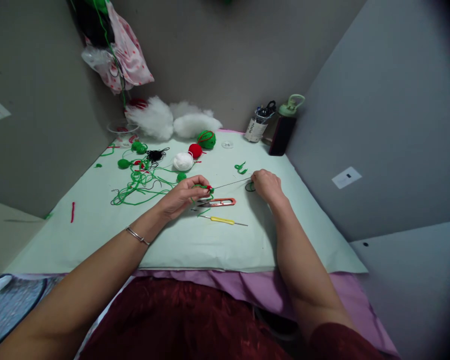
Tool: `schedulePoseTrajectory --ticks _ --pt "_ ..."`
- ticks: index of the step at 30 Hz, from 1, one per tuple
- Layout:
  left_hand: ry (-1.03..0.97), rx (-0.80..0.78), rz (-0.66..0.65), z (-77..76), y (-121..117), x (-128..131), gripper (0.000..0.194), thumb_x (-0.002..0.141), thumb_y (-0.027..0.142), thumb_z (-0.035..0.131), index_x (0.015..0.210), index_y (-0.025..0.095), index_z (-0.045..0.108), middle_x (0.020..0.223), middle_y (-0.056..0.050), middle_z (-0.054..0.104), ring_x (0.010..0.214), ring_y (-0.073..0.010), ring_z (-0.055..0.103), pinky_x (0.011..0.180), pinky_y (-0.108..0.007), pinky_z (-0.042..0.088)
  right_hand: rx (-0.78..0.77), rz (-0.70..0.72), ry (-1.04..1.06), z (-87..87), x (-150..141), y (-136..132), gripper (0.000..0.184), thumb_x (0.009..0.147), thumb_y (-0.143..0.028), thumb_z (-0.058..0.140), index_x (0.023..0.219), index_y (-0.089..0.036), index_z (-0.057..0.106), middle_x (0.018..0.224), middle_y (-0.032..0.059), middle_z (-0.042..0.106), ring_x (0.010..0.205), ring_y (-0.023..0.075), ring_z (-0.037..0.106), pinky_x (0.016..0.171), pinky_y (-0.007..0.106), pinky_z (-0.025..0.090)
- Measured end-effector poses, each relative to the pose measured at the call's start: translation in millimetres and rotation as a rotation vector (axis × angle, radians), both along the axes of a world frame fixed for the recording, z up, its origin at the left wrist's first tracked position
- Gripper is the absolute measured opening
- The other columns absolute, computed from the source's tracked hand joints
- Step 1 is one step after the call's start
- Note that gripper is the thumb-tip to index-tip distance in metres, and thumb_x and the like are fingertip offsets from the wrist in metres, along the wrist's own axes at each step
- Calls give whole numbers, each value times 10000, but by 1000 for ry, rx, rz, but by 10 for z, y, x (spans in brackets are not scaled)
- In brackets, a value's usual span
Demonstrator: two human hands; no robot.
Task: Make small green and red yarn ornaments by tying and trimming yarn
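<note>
Between the fingertips of my left hand (187, 194) is a small red and green crocheted piece (210, 189). A dark thread (230, 183) runs taut from it to my right hand (267, 186), whose fingers are pinched closed on the thread; a needle there cannot be made out. Loose black thread (250, 187) hangs beside the right fingers. Just below the left fingertips lie orange-handled thread snips (219, 202). Nearer to me rests a crochet hook with a yellow grip (222, 220).
Green yarn strands (146, 187) tangle at the left, near a black yarn heap (156, 155). White (183, 161), red (195, 151) and green (207, 139) yarn balls sit mid-table. White stuffing (153, 120), a pen cup (255, 129), a phone (282, 136) and a bottle (288, 108) stand behind.
</note>
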State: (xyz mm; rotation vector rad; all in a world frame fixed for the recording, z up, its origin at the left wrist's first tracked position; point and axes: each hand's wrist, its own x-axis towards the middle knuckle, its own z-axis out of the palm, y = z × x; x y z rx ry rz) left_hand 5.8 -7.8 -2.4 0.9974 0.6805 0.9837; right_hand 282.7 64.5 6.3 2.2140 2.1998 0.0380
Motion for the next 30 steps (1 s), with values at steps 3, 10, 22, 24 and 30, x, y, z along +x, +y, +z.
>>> schedulePoseTrajectory --ticks 3,10,22,24,30 --pt "-3 -3 -7 27 -13 0 201 727 207 787 842 160 629 836 -7 643 805 -125 598 810 -270 448 -17 -58 -1 9 44 25 296 954 -205 456 1037 -120 727 1108 218 705 1033 300 672 774 315 426" --pt "-3 18 -15 57 -25 2 201 724 210 786 836 157 628 827 -10 647 805 -126 598 801 -263 439 8 -110 -38 19 142 52 320 977 -215 440 1068 -101 725 1136 229 705 1053 299 677 796 321 443" --pt "32 24 -24 65 -30 0 193 726 225 783 831 160 635 832 -20 657 799 -134 600 790 -273 448 9 -169 11 44 224 72 330 961 -204 432 1069 -98 725 1124 237 687 1053 323 651 805 354 430" --pt "23 24 -7 49 -19 -1 196 731 231 785 841 166 636 850 -14 644 818 -133 597 826 -285 458 91 -152 74 56 236 72 334 958 -209 427 1063 -109 729 1149 223 670 1022 302 643 794 344 419" --pt "69 21 108 26 -8 41 203 716 230 799 821 178 633 852 15 586 781 -107 539 814 -275 458 167 132 854 152 -33 -40 341 967 -355 451 998 -147 720 677 14 563 592 127 456 592 250 343"
